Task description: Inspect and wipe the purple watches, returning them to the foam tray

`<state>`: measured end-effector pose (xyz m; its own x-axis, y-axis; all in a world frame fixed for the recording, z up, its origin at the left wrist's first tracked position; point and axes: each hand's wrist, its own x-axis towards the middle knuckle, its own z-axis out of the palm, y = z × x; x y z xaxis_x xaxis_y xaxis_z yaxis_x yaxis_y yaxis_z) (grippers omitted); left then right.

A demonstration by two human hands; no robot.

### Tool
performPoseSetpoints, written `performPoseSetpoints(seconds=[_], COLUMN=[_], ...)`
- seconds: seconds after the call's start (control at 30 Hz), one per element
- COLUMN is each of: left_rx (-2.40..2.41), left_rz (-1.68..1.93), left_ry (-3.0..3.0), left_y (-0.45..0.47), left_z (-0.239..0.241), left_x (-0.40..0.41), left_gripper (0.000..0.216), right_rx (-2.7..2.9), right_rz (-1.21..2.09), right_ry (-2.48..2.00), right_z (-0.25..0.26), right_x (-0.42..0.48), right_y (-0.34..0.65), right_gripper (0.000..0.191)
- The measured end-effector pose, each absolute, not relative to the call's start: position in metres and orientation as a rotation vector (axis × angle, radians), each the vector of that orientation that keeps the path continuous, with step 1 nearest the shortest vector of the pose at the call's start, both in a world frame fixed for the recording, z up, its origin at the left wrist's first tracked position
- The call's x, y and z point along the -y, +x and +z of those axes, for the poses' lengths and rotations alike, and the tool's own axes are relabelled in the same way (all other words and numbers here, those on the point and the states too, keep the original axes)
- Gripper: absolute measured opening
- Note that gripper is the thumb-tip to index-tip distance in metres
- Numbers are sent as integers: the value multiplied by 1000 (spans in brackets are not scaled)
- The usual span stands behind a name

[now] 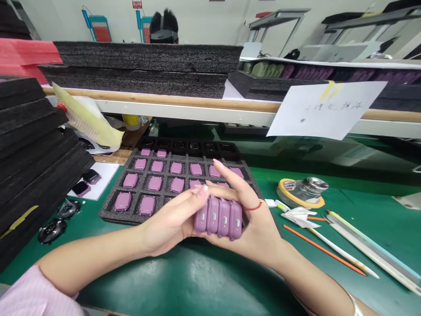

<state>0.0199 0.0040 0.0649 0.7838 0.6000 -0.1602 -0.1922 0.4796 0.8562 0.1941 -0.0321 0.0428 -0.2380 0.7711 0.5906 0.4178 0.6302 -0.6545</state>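
Both hands meet over the near edge of a black foam tray [112, 210] on the green bench. My right hand [253, 219] cups a row of several purple watch cases [219, 217] standing side by side on edge, its fingers stretched behind them. My left hand [171, 219] closes on the left end of that row, fingertips pressed to the top of the cases. The tray's pockets hold several more purple watch cases [154, 182] lying flat; its far row of pockets looks dark.
Stacks of black foam sheets [29, 145] rise at the left, more on the shelf [144, 66] behind. A paper note [325, 109] hangs from the shelf edge. At right lie a tape roll with a metal cap [304, 191], an orange stick [322, 250] and long white tools [368, 250]. Another person's head shows behind the shelf.
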Motion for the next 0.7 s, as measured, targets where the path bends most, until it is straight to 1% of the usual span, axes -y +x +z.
performPoseSetpoints(seconds=[0.07,0.17,0.23,0.47,0.6,0.7], left_rx=[-526,-566,-569,-567,-530,-453], left_rz=[508,513,515,521,502,480], left_ry=[1074,1214,1250,1294,1270,1177], left_y=[20,19,19,20,18,16], left_z=[63,61,60,64,62,58], left_x=[-4,-4,-4,-4,-5,-7], left_gripper=[47,66,70,67,68,61], right_rx=[1842,1811,1814,1837,1838,1840], right_rz=[472,485,480,445,431,447], right_ry=[-942,-915,-886,-859,-879,-871], right_z=[41,40,39,38,36,36], right_x=[31,28,28,28,27,26], right_y=[194,194,194,195,196,198], right_gripper=[103,97,95,95,99,98])
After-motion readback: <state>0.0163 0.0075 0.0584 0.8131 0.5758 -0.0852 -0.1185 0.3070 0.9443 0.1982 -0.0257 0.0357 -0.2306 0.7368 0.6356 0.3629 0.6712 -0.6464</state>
